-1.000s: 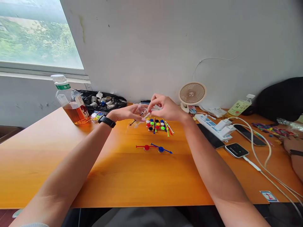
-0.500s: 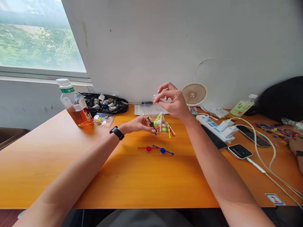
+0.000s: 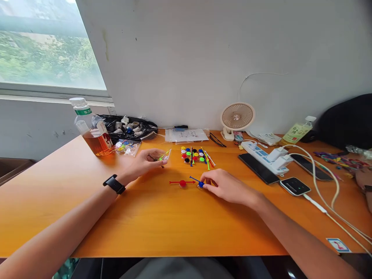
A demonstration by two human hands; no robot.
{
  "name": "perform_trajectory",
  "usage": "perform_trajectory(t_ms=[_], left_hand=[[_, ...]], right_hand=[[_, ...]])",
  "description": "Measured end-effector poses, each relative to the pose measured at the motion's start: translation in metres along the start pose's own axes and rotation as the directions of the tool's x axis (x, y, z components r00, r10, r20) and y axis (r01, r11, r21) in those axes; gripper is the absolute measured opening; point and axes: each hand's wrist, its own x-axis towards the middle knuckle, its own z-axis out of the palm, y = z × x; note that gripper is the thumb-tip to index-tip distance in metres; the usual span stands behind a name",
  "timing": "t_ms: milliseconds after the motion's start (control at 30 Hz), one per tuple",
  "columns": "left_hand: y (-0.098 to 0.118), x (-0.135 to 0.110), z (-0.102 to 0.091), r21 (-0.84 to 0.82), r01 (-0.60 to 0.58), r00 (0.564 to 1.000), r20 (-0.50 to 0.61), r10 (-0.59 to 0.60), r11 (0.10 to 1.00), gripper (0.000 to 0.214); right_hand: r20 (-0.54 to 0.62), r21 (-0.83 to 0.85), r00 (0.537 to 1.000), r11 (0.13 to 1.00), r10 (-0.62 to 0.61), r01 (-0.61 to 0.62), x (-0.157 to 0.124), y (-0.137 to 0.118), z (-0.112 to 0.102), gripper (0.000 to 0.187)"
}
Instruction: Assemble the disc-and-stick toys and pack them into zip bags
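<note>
My left hand [image 3: 145, 162] is closed around a small clear plastic bag [image 3: 166, 156] with dark, green and white pieces in it; the fingers partly hide it. Thumb and fingers of my right hand [image 3: 228, 186] pinch the round hub of a blue arrow spinner [image 3: 195, 179] low over the table. Just to its left lies a red arrow spinner [image 3: 182, 183], its arrow pointing right. Behind both, several coloured round bases [image 3: 195, 159] lie in rows, with loose arrows [image 3: 208, 159] in several colours among and beside them.
A tea bottle [image 3: 95, 133] and another bag of coloured parts [image 3: 126, 147] stand at the left, near a black plastic bag [image 3: 133, 130]. Along the wall are papers [image 3: 187, 135], glasses [image 3: 217, 140] and a fan [image 3: 237, 117]. A phone [image 3: 258, 168] and power strip [image 3: 263, 157] occupy the right.
My left hand has moved left and toward me with the plastic bag, uncovering the bases behind. My right hand has come down from above the bag to the blue spinner and shifted it slightly.
</note>
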Motion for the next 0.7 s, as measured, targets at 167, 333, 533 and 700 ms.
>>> perform_trajectory(t_ms=[167, 333, 533, 700], left_hand=[[-0.002, -0.003, 0.01, 0.029, -0.002, 0.999, 0.043, 0.001, 1.0, 0.052], [-0.006, -0.005, 0.016, 0.041, 0.044, 0.997, 0.054, -0.046, 0.998, 0.046], [-0.009, -0.004, 0.015, 0.035, 0.018, 0.999, 0.033, -0.019, 0.999, 0.047], [-0.005, -0.006, 0.015, 0.044, 0.025, 1.0, 0.014, -0.025, 0.999, 0.051]], right_hand=[[-0.142, 0.343, 0.99, 0.938, -0.003, 0.052, 0.002, -0.003, -0.013, 0.013], [-0.367, 0.651, 0.929, 0.698, -0.052, 0.296, 0.026, -0.034, -0.045, 0.031], [-0.608, 0.52, 0.776, 0.652, -0.171, 0.552, 0.09, -0.082, -0.062, 0.03], [-0.529, 0.231, 0.795, 0.852, -0.296, 0.47, 0.132, -0.097, -0.044, 0.013]])
